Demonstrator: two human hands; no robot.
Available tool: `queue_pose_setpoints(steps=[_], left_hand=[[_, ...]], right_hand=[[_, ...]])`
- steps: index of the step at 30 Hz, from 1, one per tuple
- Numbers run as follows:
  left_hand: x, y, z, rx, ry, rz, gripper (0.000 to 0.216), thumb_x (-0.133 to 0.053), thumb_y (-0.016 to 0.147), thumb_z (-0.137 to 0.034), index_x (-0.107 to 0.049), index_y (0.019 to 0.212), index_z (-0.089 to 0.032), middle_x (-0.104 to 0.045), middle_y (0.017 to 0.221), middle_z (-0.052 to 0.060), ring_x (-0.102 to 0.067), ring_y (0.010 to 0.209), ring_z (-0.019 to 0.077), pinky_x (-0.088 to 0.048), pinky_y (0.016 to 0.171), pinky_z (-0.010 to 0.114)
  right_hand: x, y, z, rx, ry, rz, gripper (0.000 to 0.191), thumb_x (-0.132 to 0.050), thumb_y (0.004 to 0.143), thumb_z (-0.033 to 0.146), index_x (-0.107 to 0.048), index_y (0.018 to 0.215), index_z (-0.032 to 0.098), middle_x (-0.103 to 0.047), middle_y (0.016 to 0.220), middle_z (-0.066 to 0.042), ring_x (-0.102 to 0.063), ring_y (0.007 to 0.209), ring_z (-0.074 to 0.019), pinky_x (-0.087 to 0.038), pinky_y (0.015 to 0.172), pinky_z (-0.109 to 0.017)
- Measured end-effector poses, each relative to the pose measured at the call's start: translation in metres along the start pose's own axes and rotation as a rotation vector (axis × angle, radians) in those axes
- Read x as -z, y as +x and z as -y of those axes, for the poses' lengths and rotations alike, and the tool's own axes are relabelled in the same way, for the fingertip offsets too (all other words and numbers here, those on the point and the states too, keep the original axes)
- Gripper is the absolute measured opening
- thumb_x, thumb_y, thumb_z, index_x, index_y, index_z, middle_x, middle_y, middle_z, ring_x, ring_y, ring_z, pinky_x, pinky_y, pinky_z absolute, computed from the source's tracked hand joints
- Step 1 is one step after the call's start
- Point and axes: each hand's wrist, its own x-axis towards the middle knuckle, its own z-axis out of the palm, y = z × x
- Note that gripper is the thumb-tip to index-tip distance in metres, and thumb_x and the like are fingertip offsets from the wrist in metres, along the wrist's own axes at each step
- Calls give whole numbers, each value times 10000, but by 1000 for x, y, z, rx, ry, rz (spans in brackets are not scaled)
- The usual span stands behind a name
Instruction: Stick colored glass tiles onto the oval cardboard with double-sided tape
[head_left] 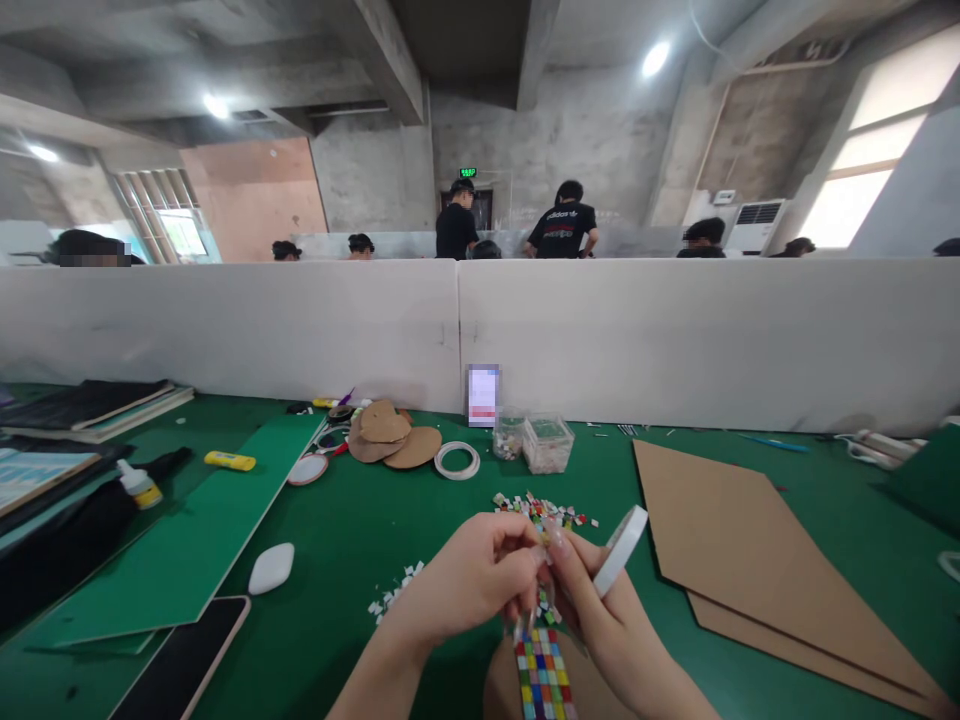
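My left hand (495,570) is closed in a pinch, its fingertips meeting those of my right hand; what lies between them is too small to make out. Against my right hand (600,595), near the base of the thumb, rests a roll of white tape (624,550), held on edge. Just below both hands is a strip of multicoloured mosaic tiles (544,675), over a brown cardboard piece (501,685) partly hidden by my left wrist. Behind my fingers lies a scatter of small coloured tiles (525,503). White tile pieces (394,592) lie left of my left forearm.
Cardboard sheets (720,530) lie at right. Two clear containers (548,445), a tape ring (457,461), cardboard discs (412,447) and a lit phone (483,396) stand or lie toward the white partition (337,320). At left are a green board (195,540), glue bottle (139,485) and white case (271,568).
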Motion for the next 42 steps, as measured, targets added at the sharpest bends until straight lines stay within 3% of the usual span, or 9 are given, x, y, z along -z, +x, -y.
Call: queue_pose_setpoints(steps=[6, 12, 18, 27, 31, 36, 42], left_hand=[[-11, 2, -5, -18, 11, -121, 125, -362, 718, -119, -446, 640, -168, -417, 446, -81, -360, 377, 45, -289, 421, 174], [-13, 3, -2, -34, 1, -161, 158, -343, 702, -107, -448, 603, -170, -374, 415, -83, -320, 371, 51, -266, 417, 184], [-14, 0, -6, -39, 24, -167, 147, -368, 718, -118, -428, 596, -172, -376, 422, -87, -313, 366, 45, -256, 423, 188], [-9, 1, -3, -34, -74, -51, 207, -349, 829, -238, -445, 660, -166, -432, 478, -59, -370, 401, 56, -281, 416, 176], [-10, 2, -3, -49, -50, -40, 236, -352, 846, -278, -433, 655, -166, -438, 493, -56, -374, 407, 53, -290, 421, 176], [-11, 3, -6, -47, 14, -71, 127, -403, 779, -184, -460, 667, -163, -434, 478, -67, -379, 410, 56, -305, 443, 186], [-11, 4, -1, -52, 20, -106, 126, -392, 748, -155, -453, 639, -167, -439, 476, -66, -383, 406, 57, -310, 444, 187]], right_hand=[[1, 1, 2, 102, -96, -81, 353, -328, 912, 408, -440, 658, 191, -357, 588, 33, -338, 533, -110, -288, 487, -229], [1, 1, 4, 149, -194, -86, 353, -314, 914, 398, -460, 666, 194, -367, 575, 28, -355, 530, -122, -305, 502, -238], [-4, 2, 3, 25, 5, -159, 392, -370, 872, 495, -465, 642, 192, -322, 529, 50, -283, 465, -97, -255, 423, -222], [-4, 2, 1, -75, 244, -188, 421, -440, 828, 537, -411, 588, 192, -289, 480, 74, -209, 413, -66, -187, 377, -205], [-1, 3, 2, -22, 141, -172, 414, -423, 840, 524, -423, 592, 193, -303, 496, 63, -248, 434, -81, -216, 393, -214], [0, 3, 4, 51, -1, -169, 382, -375, 879, 471, -460, 630, 194, -366, 556, 34, -341, 509, -111, -301, 472, -231], [1, 3, 4, 86, -75, -125, 362, -347, 901, 417, -386, 608, 207, -390, 585, 24, -366, 535, -119, -316, 498, -234]])
